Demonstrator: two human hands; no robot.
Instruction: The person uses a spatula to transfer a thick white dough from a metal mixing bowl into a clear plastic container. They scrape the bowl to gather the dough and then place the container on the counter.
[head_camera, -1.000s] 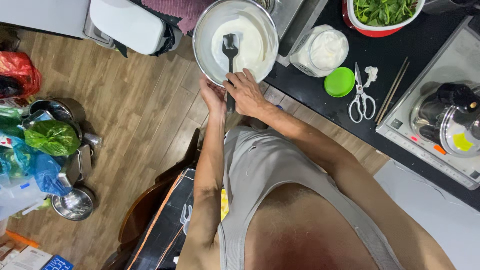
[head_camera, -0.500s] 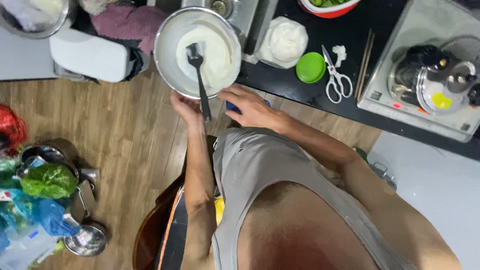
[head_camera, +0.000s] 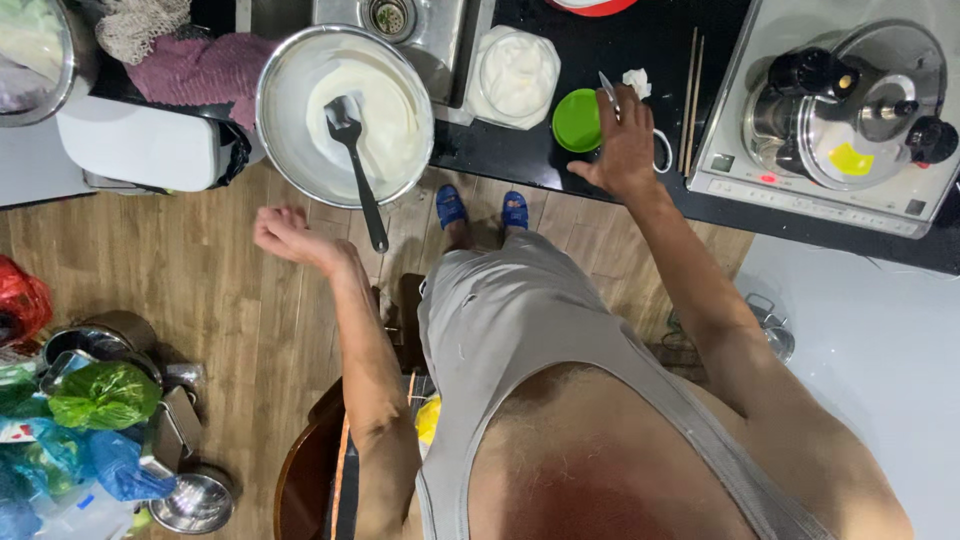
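Batter sat mixed in the steel bowl (head_camera: 345, 112) at the worktop edge, spatula (head_camera: 357, 160) inside. Left grip (head_camera: 290, 235) loose, empty; right grip (head_camera: 625, 150) closing on scissors (head_camera: 612, 95); cutting not begun.

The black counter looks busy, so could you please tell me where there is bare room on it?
Bare counter lies between the white bag and chopsticks, above the green lid. Around the right hand and scissors it is crowded.
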